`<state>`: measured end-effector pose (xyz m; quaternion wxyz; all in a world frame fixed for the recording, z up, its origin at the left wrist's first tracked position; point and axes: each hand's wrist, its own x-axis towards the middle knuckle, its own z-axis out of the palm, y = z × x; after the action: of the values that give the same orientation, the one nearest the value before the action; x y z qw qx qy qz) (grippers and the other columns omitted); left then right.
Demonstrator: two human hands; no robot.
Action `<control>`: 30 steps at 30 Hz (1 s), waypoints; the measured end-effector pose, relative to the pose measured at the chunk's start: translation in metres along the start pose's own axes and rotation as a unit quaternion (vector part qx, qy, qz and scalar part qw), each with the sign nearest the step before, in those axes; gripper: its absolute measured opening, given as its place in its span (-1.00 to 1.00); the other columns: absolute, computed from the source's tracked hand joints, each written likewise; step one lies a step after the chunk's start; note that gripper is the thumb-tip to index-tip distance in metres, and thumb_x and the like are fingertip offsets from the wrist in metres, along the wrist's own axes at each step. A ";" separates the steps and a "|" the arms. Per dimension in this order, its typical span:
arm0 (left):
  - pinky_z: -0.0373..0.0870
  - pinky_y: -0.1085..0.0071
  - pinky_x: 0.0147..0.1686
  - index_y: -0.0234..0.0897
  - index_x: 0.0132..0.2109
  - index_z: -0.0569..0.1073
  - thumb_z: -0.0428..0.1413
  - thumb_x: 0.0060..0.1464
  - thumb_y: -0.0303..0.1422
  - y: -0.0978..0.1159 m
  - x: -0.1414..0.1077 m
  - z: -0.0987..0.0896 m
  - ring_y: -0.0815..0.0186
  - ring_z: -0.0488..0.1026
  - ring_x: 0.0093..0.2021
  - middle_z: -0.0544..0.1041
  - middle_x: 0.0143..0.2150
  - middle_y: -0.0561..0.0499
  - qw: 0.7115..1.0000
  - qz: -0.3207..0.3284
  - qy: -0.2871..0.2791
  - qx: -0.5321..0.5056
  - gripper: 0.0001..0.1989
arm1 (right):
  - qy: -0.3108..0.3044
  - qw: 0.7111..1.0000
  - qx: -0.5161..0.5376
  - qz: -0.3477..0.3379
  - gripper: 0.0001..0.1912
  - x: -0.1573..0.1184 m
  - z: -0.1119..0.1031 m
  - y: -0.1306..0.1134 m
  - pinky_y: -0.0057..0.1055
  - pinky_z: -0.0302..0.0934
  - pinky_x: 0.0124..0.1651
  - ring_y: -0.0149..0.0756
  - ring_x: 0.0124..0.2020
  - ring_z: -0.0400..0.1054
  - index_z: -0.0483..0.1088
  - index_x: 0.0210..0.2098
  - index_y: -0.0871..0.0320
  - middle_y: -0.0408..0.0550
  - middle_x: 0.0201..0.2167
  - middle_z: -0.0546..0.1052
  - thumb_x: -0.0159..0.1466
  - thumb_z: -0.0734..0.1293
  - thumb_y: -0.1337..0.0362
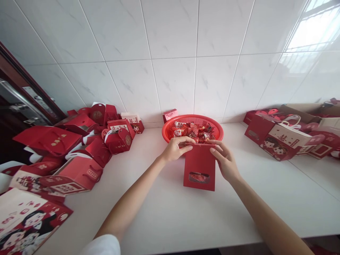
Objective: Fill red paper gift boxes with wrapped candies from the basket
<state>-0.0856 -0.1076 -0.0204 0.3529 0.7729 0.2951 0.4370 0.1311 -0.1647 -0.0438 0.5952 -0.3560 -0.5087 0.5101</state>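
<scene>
Between my two hands stands a red paper gift box [199,159], its front facing me, with a small clear window low down that shows red-wrapped candy inside. My left hand [177,148] pinches the box's top edge at the left corner with thumb and fingers. At the opposite corner my right hand [223,157] grips the same edge, thumb in front. Right behind the box is a red plastic basket [165,129] holding several red-wrapped candies [192,129]. The far side of the box is hidden from me.
Many red gift boxes [66,141] crowd the left of the white counter [148,212]. Further boxes [281,141] and a cardboard carton [302,108] stand at the right. A small pink-red box [170,115] sits behind the basket, against the tiled wall [175,85].
</scene>
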 end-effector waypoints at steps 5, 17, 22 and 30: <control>0.56 0.34 -0.11 -0.27 -0.18 0.63 0.21 0.19 -0.28 -0.002 -0.012 0.002 0.21 0.61 -0.10 0.66 -0.14 -0.12 0.997 0.066 0.024 0.032 -0.83 | -0.016 0.999 -0.018 -0.027 -0.69 0.001 -0.002 0.007 -0.23 0.37 -0.11 -0.12 -0.09 0.49 0.52 -0.11 -0.06 -0.08 -0.12 0.63 0.23 0.44 -0.02; 0.62 0.39 -0.11 -0.21 -0.03 0.61 0.23 0.19 -0.41 -0.003 -0.034 0.012 0.30 0.64 -0.14 0.66 -0.08 -0.09 0.930 0.287 0.111 0.201 -0.80 | 0.015 0.996 -0.044 -0.070 -0.73 -0.002 0.001 0.007 -0.24 0.35 -0.10 -0.16 -0.17 0.47 0.61 -0.26 -0.04 -0.10 -0.23 0.64 0.20 0.45 -0.06; 0.61 0.37 -0.08 -0.23 -0.08 0.63 0.25 0.17 -0.37 -0.001 -0.039 0.017 0.27 0.64 -0.13 0.68 -0.10 -0.09 0.953 0.234 0.127 0.148 -0.83 | 0.008 0.998 -0.034 -0.060 -0.71 -0.003 0.003 0.006 -0.23 0.39 -0.11 -0.15 -0.16 0.50 0.58 -0.18 -0.06 -0.10 -0.18 0.65 0.18 0.48 -0.04; 0.55 0.30 -0.14 -0.29 0.06 0.55 0.26 0.11 -0.12 0.009 -0.044 0.029 0.14 0.61 -0.12 0.66 -0.10 -0.12 0.985 -0.093 0.093 -0.113 -0.55 | -0.028 0.999 -0.034 -0.021 -0.66 -0.004 0.001 0.000 -0.18 0.43 -0.12 -0.09 -0.16 0.54 0.55 -0.13 -0.04 -0.06 -0.18 0.65 0.19 0.47 -0.05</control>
<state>-0.0777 -0.1550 -0.0444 0.4480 0.6533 0.3465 0.5024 0.1302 -0.1692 -0.0446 0.5786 -0.3507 -0.5500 0.4896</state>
